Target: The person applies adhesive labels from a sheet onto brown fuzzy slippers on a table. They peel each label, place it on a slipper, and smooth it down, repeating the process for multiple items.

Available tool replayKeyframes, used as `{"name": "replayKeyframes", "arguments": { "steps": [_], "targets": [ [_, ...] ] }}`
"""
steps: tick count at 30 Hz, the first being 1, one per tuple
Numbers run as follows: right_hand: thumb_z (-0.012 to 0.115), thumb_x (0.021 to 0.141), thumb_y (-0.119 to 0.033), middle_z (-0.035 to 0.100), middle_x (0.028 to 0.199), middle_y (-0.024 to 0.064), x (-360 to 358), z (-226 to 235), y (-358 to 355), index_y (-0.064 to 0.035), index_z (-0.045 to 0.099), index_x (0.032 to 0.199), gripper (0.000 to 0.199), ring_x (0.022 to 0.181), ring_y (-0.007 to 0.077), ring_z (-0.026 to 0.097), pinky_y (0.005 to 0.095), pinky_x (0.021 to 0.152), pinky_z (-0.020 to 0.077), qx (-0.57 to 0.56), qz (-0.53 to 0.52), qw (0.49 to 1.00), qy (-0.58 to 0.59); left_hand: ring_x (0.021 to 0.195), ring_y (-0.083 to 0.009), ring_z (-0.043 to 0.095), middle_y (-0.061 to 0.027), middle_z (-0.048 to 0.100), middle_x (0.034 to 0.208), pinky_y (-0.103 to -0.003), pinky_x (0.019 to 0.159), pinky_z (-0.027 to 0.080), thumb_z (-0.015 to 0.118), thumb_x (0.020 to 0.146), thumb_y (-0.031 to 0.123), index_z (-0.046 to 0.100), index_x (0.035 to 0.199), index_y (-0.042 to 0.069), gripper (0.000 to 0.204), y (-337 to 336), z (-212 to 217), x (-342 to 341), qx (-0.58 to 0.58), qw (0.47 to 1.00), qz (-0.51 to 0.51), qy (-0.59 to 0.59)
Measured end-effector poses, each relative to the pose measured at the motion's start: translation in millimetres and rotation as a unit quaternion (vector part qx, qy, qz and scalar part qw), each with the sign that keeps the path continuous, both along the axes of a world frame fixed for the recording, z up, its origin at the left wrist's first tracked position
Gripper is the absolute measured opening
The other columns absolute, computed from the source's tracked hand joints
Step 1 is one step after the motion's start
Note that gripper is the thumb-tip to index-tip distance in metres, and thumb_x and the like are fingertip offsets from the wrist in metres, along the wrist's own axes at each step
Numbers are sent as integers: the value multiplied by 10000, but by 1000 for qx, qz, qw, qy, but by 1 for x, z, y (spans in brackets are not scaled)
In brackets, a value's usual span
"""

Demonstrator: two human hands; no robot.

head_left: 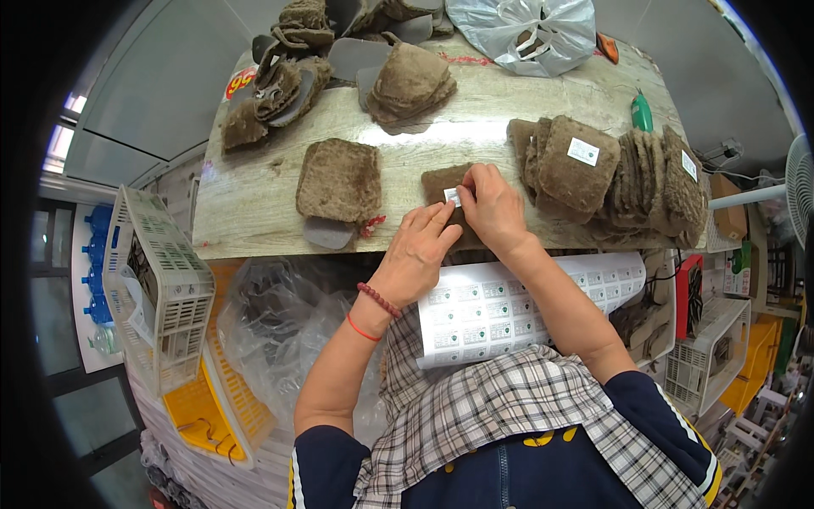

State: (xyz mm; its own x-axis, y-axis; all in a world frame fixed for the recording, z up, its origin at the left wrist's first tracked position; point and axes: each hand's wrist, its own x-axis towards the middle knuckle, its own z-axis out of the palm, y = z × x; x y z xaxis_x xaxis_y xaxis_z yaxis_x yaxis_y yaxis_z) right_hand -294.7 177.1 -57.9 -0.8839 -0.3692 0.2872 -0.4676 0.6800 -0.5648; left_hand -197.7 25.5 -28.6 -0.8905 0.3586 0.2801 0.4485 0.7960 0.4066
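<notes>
A brown fuzzy square pad (443,179) lies near the front edge of the table, partly covered by my hands. A small white label (452,197) is on its surface. My right hand (494,208) pinches the label's right side between thumb and fingers. My left hand (415,254) reaches in from the left, thumb and index finger apart, its fingertips touching the pad by the label's lower edge. Across my lap lies a white sheet of printed labels (483,327). To the right stand stacked brown pads (585,182), some with white labels; another pad pile (339,180) is at left.
More brown and grey pads (413,81) are heaped at the table's far left. A translucent plastic bag (530,38) and a green tool (641,112) sit toward the back right. White crates (161,288), a yellow crate (199,411) and clear plastic (288,331) stand below at left.
</notes>
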Motion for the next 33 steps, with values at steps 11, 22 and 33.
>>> {"name": "replayKeyframes", "arguments": {
  "steps": [11,22,33],
  "targets": [
    [680,870,-196,545,1076,138,3,-1,0,-69,544,1147,334,866,363,648,461,700,530,-13,-26,999,-39,1264,-362,466,-232,477,1396,-475,1086,354,640,762,-10,582,1081,30,327,5,-2,1,-8,999,24,-21],
    [698,868,-244,525,1145,153,4,-5,12,-65,526,1241,448,948,365,634,460,759,531,-53,-45,997,-19,1442,-358,271,-226,343,1507,-526,1195,151,762,752,116,440,1338,14,676,9,-4,5,-40,996,42,-63],
    [798,761,-326,592,1060,135,-6,16,5,-55,572,1009,431,937,353,629,454,783,498,31,-95,979,-178,1481,-301,212,-171,280,1569,-512,1207,122,742,802,215,363,1474,50,789,9,-11,11,-77,990,57,-103]
  ]
}}
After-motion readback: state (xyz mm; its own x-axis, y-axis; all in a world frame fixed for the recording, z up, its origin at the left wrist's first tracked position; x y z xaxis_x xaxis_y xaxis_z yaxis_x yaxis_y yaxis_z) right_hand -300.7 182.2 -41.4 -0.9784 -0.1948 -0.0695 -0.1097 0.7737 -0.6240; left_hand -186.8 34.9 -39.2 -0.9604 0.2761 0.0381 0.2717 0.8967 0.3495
